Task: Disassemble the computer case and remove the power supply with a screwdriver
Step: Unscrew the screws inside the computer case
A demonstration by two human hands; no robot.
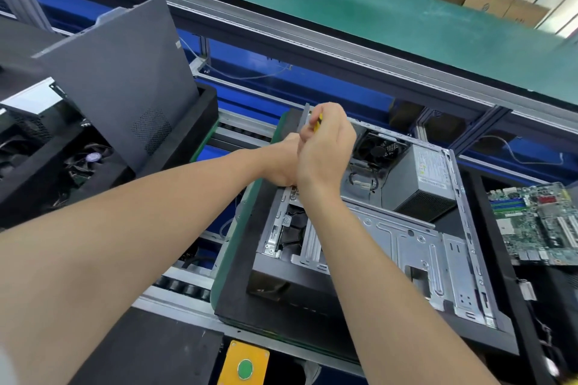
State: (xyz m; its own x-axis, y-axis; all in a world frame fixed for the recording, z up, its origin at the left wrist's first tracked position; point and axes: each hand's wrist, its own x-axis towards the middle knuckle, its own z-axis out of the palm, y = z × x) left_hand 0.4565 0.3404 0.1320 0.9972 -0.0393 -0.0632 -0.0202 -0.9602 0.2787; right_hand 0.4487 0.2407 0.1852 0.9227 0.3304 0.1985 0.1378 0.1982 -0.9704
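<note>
An opened computer case (403, 247) lies on a dark pallet in the middle, its metal frame bare. The grey power supply (419, 181) sits in its far right corner, next to a black fan (377, 147). My right hand (325, 150) grips a screwdriver with a yellow and black handle (317, 124) at the case's far left edge. My left hand (281, 162) lies just behind the right one, against the case's edge; its fingers are hidden. The screwdriver's tip is out of sight.
A dark side panel (125, 78) leans upright in a black bin at the left. A green motherboard (538, 225) lies in a bin at the right. A yellow box with a green button (244, 367) sits at the near edge. A green conveyor (344, 0) runs behind.
</note>
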